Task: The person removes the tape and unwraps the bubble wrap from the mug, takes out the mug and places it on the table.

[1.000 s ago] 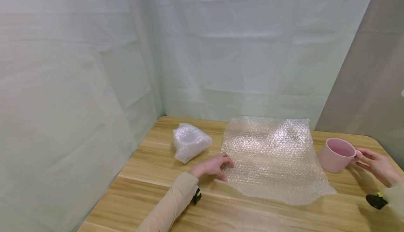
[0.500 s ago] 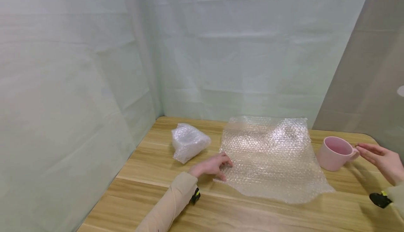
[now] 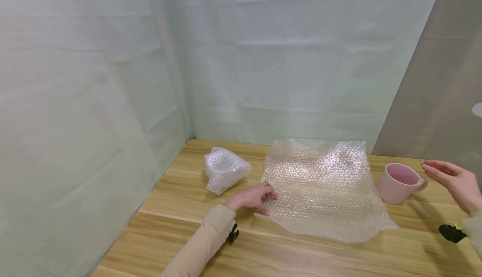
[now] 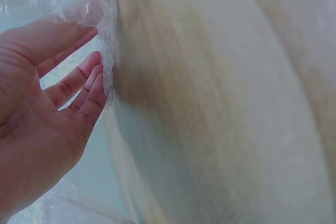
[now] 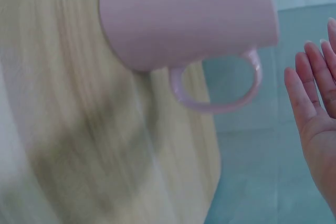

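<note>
A pink mug (image 3: 396,188) stands upright right of the flat sheet of bubble wrap (image 3: 320,193), its handle pointing right. My right hand (image 3: 456,184) hovers just beyond the handle, holding nothing. In the right wrist view its fingers are extended and the hand (image 5: 321,114) is apart from the mug handle (image 5: 210,107). My left hand (image 3: 251,198) rests at the sheet's near left corner. The left wrist view shows the fingertips (image 4: 94,90) touching the edge of the bubble wrap (image 4: 107,51), with a gap between thumb and fingers.
A bubble-wrapped bundle (image 3: 226,170) lies at the back left of the wooden table (image 3: 180,235); its contents cannot be made out. Pale cloth (image 3: 293,59) hangs behind and to the left of the table. A white round thing (image 3: 477,109) shows at the right edge.
My right hand has let go of the mug's handle and lifted up and away from it. The mug stays standing on the table. My left hand has not visibly moved.
</note>
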The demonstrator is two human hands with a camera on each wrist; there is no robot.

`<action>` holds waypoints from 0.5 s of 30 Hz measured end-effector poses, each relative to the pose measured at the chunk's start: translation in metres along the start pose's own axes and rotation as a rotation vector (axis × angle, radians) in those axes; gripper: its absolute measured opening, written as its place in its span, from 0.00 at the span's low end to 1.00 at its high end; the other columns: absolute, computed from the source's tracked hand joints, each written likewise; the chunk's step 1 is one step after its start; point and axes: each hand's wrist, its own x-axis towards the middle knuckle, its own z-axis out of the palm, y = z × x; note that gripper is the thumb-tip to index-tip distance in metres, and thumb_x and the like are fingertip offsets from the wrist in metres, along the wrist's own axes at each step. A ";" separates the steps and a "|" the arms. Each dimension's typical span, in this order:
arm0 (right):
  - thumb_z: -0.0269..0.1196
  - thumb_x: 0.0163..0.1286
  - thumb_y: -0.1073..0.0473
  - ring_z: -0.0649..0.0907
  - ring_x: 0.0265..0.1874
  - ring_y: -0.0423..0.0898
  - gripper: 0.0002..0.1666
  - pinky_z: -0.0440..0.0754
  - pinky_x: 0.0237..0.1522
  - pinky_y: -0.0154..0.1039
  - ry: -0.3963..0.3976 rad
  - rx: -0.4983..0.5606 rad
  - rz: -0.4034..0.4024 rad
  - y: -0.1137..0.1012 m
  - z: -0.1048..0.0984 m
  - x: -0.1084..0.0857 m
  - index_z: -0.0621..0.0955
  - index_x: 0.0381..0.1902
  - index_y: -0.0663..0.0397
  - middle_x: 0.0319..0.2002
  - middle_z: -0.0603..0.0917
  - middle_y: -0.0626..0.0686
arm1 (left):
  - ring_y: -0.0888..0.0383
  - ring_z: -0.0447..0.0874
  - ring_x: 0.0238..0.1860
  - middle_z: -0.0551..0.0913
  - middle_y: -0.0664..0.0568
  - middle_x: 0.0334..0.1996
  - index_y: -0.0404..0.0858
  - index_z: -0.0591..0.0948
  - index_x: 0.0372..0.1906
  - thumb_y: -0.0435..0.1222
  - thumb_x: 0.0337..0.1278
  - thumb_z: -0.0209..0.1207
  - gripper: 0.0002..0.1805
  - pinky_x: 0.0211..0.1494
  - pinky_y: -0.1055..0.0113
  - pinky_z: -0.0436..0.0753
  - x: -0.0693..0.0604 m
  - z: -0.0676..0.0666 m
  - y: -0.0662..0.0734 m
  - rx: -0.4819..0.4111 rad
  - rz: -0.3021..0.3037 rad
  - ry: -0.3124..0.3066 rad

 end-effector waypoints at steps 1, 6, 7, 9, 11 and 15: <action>0.59 0.64 0.57 0.74 0.34 0.23 0.20 0.70 0.31 0.17 -0.003 -0.013 -0.006 -0.003 0.001 0.000 0.73 0.53 0.57 0.35 0.77 0.27 | 0.61 0.68 0.42 0.68 0.57 0.42 0.40 0.77 0.46 0.37 0.33 0.72 0.27 0.46 0.76 0.68 0.000 0.000 0.000 0.001 0.001 0.000; 0.59 0.64 0.58 0.76 0.34 0.25 0.18 0.71 0.31 0.18 -0.035 -0.019 -0.027 -0.016 0.006 0.003 0.74 0.51 0.57 0.35 0.78 0.29 | 0.62 0.68 0.42 0.68 0.57 0.41 0.40 0.77 0.46 0.37 0.33 0.72 0.27 0.45 0.76 0.68 0.000 0.000 -0.001 0.004 0.007 0.002; 0.59 0.64 0.57 0.76 0.34 0.25 0.18 0.71 0.31 0.18 -0.040 -0.020 -0.030 -0.018 0.007 0.003 0.74 0.51 0.57 0.35 0.78 0.29 | 0.62 0.68 0.42 0.68 0.57 0.41 0.40 0.77 0.46 0.37 0.33 0.72 0.27 0.45 0.76 0.68 0.001 0.000 -0.001 0.004 0.006 0.001; 0.58 0.65 0.58 0.77 0.34 0.25 0.17 0.71 0.30 0.18 -0.059 -0.017 -0.040 -0.023 0.009 0.004 0.74 0.51 0.55 0.36 0.77 0.29 | 0.61 0.68 0.42 0.68 0.57 0.41 0.40 0.77 0.46 0.37 0.33 0.72 0.27 0.45 0.76 0.68 0.001 0.001 -0.002 0.000 0.008 0.000; 0.58 0.65 0.58 0.77 0.34 0.26 0.17 0.71 0.30 0.18 -0.071 -0.019 -0.045 -0.027 0.012 0.005 0.74 0.51 0.55 0.36 0.77 0.29 | 0.61 0.68 0.42 0.68 0.57 0.41 0.40 0.77 0.46 0.37 0.33 0.72 0.27 0.45 0.76 0.68 0.001 0.001 -0.002 -0.005 0.010 0.000; 0.57 0.65 0.58 0.78 0.34 0.27 0.18 0.70 0.32 0.18 -0.091 -0.018 -0.046 -0.037 0.018 0.005 0.74 0.52 0.56 0.37 0.78 0.30 | 0.61 0.68 0.42 0.68 0.57 0.41 0.40 0.77 0.45 0.37 0.32 0.72 0.27 0.45 0.75 0.68 0.001 0.001 -0.003 -0.012 0.009 0.002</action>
